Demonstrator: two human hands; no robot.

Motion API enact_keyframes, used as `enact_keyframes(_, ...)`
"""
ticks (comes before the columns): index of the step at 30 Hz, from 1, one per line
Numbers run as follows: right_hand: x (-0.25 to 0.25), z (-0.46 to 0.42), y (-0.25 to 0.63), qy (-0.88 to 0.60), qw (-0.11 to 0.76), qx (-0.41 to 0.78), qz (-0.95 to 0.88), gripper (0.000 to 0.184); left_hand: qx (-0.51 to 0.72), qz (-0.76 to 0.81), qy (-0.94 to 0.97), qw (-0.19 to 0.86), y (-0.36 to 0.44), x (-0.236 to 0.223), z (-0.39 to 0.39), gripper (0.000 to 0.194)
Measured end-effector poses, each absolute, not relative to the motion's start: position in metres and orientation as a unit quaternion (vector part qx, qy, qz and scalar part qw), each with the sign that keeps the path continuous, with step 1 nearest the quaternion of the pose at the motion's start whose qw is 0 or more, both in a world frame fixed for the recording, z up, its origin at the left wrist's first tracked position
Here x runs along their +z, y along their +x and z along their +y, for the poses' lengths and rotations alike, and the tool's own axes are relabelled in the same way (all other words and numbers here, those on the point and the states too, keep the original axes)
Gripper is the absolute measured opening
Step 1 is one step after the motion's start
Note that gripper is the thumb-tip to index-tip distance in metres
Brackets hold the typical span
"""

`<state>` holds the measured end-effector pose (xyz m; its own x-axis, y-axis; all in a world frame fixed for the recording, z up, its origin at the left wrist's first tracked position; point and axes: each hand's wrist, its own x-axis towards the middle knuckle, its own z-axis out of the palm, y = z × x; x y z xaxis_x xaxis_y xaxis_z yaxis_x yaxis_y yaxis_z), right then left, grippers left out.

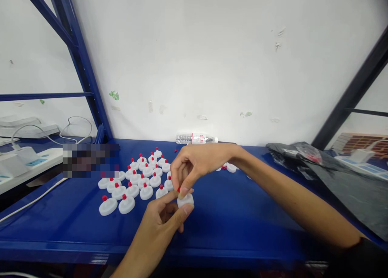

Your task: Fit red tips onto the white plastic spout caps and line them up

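Observation:
Between the thumb and fingers of my left hand [163,217] is a round white cap [186,200], held above the front half of the blue table. From above, my right hand [190,166] pinches a small red tip [178,189] at the top of that white cap, mostly covered by the fingertips. To the left stand several white caps with red tips [126,204], upright in a loose group. Behind my right wrist lie a few more white caps [231,168] and small red pieces [224,167], partly hidden.
A clear plastic bottle [197,139] lies against the wall. Black plastic bags [327,181] cover the table's right side. Power strips [33,162] with white cables sit at the left. Blue metal posts [81,63] rise at the back left of the blue table [230,225].

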<state>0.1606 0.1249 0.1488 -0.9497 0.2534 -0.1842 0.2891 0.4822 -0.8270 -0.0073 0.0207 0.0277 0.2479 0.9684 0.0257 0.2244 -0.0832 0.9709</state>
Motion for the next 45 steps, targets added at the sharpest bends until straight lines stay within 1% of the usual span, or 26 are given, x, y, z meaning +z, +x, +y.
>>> enact_keyframes(7,0.149,0.124,0.162,0.168,-0.001,-0.478,0.862,0.027,0.417,0.474,0.607,0.484,-0.007,0.028,0.02,0.064)
enact_keyframes(14,0.147,0.132,0.167,0.162,-0.009,-0.532,0.831,0.019,0.42,0.469,0.591,0.504,-0.008,0.027,0.021,0.075)
enact_keyframes(17,0.144,0.137,0.168,0.152,-0.007,-0.543,0.826,0.019,0.429,0.464,0.587,0.506,-0.009,0.027,0.021,0.074)
enact_keyframes(22,0.138,0.145,0.168,0.162,-0.017,-0.556,0.815,0.014,0.442,0.456,0.586,0.504,-0.009,0.025,0.022,0.064)
enact_keyframes(27,0.138,0.143,0.167,0.173,-0.009,-0.542,0.822,0.017,0.479,0.434,0.558,0.521,-0.006,0.025,0.023,0.076)
enact_keyframes(31,0.139,0.139,0.168,0.159,-0.02,-0.526,0.835,0.017,0.479,0.423,0.553,0.535,-0.005,0.025,0.024,0.072)
enact_keyframes(34,0.14,0.14,0.17,0.148,-0.037,-0.517,0.842,0.017,0.477,0.425,0.555,0.533,-0.006,0.025,0.024,0.074)
enact_keyframes(36,0.142,0.144,0.173,0.15,-0.064,-0.51,0.845,0.017,0.465,0.431,0.563,0.531,-0.006,0.025,0.024,0.077)
enact_keyframes(37,0.143,0.146,0.174,0.154,-0.088,-0.502,0.847,0.017,0.455,0.433,0.572,0.527,-0.006,0.025,0.023,0.075)
enact_keyframes(38,0.143,0.149,0.175,0.159,-0.119,-0.492,0.848,0.017,0.441,0.434,0.588,0.521,-0.005,0.025,0.022,0.07)
enact_keyframes(41,0.137,0.156,0.172,0.189,-0.234,-0.448,0.842,0.018,0.4,0.431,0.644,0.49,-0.004,0.025,0.019,0.042)
enact_keyframes(43,0.129,0.159,0.165,0.218,-0.292,-0.414,0.835,0.018,0.383,0.43,0.667,0.473,-0.004,0.024,0.017,0.033)
enact_keyframes(45,0.119,0.159,0.156,0.249,-0.324,-0.375,0.832,0.015,0.38,0.432,0.676,0.461,-0.003,0.023,0.015,0.03)
